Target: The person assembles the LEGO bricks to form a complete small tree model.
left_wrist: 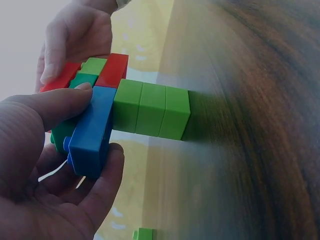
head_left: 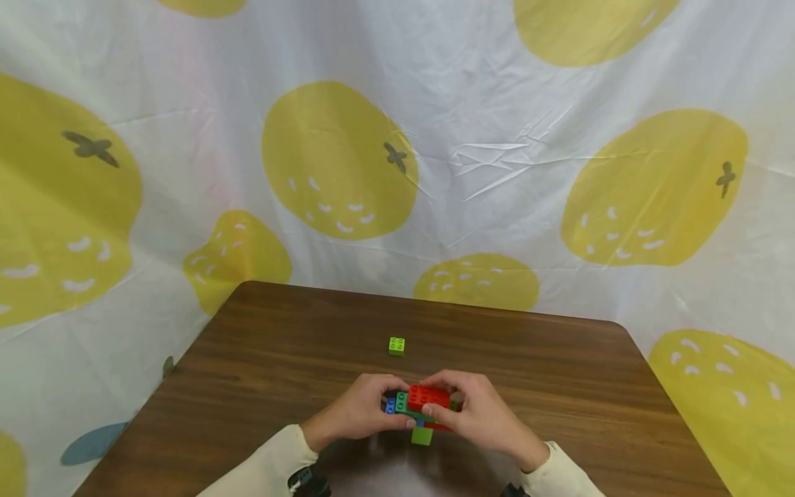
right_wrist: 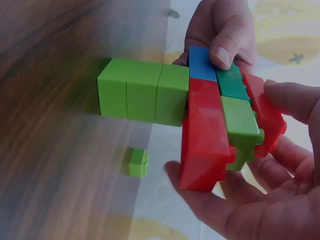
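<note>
Between the two hands is a toy-brick build, upright on a stem of light green bricks (left_wrist: 152, 110). Above the stem lie a blue brick (left_wrist: 95, 132) and a lower red brick (right_wrist: 205, 135) side by side. A dark green brick (right_wrist: 232, 82) and a light green brick (right_wrist: 240, 117) form the layer over them, with an upper red brick (head_left: 428, 397) on top. The left hand (head_left: 366, 408) grips the blue and dark green end, thumb on its near side. My right hand (head_left: 483, 414) holds the red end, thumb against the upper red brick. Whether the stem touches the table cannot be told.
A loose light green brick (head_left: 396, 346) lies on the brown wooden table (head_left: 298, 338), beyond the hands. Behind the table hangs a white cloth (head_left: 472, 207) with yellow fruit prints.
</note>
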A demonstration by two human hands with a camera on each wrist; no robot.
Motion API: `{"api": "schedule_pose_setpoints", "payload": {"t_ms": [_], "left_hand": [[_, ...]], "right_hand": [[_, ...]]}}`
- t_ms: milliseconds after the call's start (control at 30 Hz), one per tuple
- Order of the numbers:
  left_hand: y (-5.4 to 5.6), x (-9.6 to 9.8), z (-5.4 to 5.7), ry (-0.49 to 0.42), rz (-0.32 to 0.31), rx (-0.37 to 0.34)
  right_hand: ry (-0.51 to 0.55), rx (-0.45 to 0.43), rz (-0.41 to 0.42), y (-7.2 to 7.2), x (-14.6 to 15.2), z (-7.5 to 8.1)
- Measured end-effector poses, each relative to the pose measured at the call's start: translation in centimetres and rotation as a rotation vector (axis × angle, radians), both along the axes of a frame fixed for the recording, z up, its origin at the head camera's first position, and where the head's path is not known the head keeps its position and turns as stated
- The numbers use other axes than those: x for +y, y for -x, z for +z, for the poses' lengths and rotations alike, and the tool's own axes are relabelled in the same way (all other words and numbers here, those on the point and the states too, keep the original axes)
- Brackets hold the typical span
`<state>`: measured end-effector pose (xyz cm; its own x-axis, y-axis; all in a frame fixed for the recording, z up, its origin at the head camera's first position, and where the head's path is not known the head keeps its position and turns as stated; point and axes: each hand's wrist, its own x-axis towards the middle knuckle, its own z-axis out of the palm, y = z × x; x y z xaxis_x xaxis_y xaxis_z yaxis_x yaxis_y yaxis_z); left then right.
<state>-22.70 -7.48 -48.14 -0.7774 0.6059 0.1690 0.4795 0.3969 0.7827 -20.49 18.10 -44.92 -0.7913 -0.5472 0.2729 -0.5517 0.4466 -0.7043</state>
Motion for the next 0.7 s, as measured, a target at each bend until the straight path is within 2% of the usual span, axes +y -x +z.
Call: {"api": "schedule_pose_setpoints", "payload": {"t_ms": [267, 467, 700], "left_hand": [[0.0, 0.1, 0.0, 0.011, -0.002, -0.006], [0.1, 0.1, 0.0, 0.009, -0.002, -0.019], [0.2, 0.1, -0.2, -0.024, -0.006, -0.005]], "right_hand": [[0.033, -0.135, 0.041, 0.4, 0.4, -0.4], [0.084, -0.173, 0.084, 0.7, 0.6, -0.8], [0.153, -0.216, 0.11, 1.1, 0.7, -1.1]]}}
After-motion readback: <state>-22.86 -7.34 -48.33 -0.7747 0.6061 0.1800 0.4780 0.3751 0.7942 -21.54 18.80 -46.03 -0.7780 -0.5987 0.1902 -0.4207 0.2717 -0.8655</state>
